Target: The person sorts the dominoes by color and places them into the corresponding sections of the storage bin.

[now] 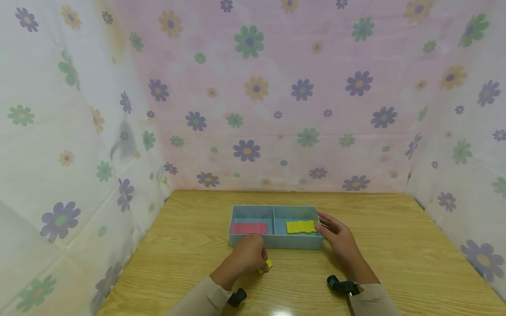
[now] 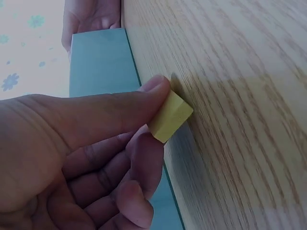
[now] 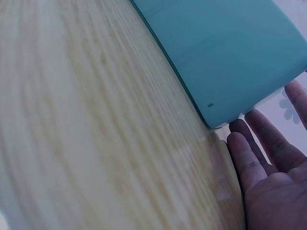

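My left hand (image 1: 250, 254) is in front of the box, just above the table. Its thumb and forefinger pinch a small yellow block (image 2: 171, 115), while the other fingers curl loosely beneath. A light-blue divided box (image 1: 298, 242) lies lengthwise across the table. In its left compartment sits a row of pink blocks (image 1: 250, 228); yellow blocks (image 1: 299, 227) line the right one. At the box's right end, my right hand (image 1: 343, 241) holds the wall, thumb tip over the rim. Its fingers (image 3: 271, 139) lie nearly straight against the outside; the thumb is out of the right wrist view.
The wooden table (image 1: 189, 245) reaches back to a flowered cloth (image 1: 276, 171), with more of the cloth on both sides. A thin divider (image 1: 274, 220) separates the two compartments. Dark wrist devices (image 1: 339, 285) sit on both wrists.
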Motion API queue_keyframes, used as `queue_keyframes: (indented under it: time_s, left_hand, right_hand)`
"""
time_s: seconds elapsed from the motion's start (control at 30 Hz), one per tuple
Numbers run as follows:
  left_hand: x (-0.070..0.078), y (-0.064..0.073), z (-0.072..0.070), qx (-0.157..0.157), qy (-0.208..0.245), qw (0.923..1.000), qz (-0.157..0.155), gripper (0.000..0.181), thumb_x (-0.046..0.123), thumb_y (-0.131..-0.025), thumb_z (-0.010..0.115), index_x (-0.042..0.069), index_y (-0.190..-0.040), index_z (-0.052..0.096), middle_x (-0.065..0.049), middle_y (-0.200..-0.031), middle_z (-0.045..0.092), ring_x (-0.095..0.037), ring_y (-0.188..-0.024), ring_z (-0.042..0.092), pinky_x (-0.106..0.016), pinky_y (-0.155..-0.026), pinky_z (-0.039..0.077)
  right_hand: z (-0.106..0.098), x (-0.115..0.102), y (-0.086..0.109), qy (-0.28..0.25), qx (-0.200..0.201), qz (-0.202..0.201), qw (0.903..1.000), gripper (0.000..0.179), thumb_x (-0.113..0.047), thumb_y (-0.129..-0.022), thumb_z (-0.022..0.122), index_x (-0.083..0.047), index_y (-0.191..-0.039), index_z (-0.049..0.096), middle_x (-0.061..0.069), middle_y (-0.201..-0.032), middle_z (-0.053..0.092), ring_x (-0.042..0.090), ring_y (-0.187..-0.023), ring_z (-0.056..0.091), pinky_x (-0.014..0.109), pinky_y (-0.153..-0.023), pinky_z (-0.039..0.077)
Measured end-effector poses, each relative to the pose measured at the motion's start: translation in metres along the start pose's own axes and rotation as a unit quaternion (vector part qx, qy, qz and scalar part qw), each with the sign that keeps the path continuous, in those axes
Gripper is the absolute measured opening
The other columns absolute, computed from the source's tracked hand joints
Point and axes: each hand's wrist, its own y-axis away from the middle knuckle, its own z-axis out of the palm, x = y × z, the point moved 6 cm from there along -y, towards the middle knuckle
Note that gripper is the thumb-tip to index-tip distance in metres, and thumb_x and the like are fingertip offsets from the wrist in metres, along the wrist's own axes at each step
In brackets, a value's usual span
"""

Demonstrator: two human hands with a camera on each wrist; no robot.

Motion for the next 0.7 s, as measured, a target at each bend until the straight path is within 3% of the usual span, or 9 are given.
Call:
queue_keyframes:
  time_s: [0.2, 0.4, 0.5, 0.7]
  left_hand:
    - [0.005, 0.001, -0.002, 0.011, -0.011, 0.9999, 0.002, 0.04, 0.018, -0.069, 0.098, 0.018, -0.052, 0.062, 0.012, -0.055, 0.049, -0.004, -0.055, 0.044, -0.021, -0.046, 0.037]
    - [0.009, 0.001, -0.007, 0.032, -0.044, 0.9985, 0.001, 0.039, 0.023, -0.07, 0.097, 0.021, -0.052, 0.062, 0.017, -0.054, 0.049, -0.001, -0.055, 0.043, -0.021, -0.044, 0.037]
    - [0.013, 0.001, -0.012, 0.038, -0.035, 0.9987, 0.005, 0.04, 0.023, -0.072, 0.095, 0.021, -0.051, 0.061, 0.017, -0.051, 0.045, -0.001, -0.053, 0.04, -0.021, -0.043, 0.033]
    - [0.021, -0.003, -0.022, 0.047, 0.001, 0.9987, 0.02, 0.033, 0.02, -0.075, 0.094, 0.02, -0.056, 0.067, 0.017, -0.055, 0.056, -0.002, -0.056, 0.046, -0.021, -0.048, 0.04]
  right_hand:
    - [0.0, -0.003, 0.002, -0.004, 0.0, 0.005, 1.0, 0.063, -0.051, -0.1, 0.064, -0.03, -0.157, 0.046, 0.01, -0.159, 0.048, 0.032, -0.144, 0.049, 0.021, -0.102, 0.052]
    - [0.0, -0.002, 0.001, -0.008, -0.002, 0.008, 0.9999, 0.064, -0.053, -0.099, 0.064, -0.03, -0.157, 0.046, 0.011, -0.159, 0.048, 0.032, -0.144, 0.049, 0.016, -0.099, 0.05]
    - [0.0, 0.0, 0.0, -0.011, -0.002, 0.011, 0.9999, 0.064, -0.052, -0.099, 0.065, -0.03, -0.157, 0.047, 0.009, -0.159, 0.049, 0.031, -0.144, 0.049, 0.015, -0.098, 0.05]
    - [0.0, 0.004, 0.0, -0.011, 0.0, 0.012, 0.9999, 0.063, -0.052, -0.099, 0.065, -0.031, -0.156, 0.048, 0.009, -0.158, 0.05, 0.031, -0.143, 0.05, 0.02, -0.1, 0.052]
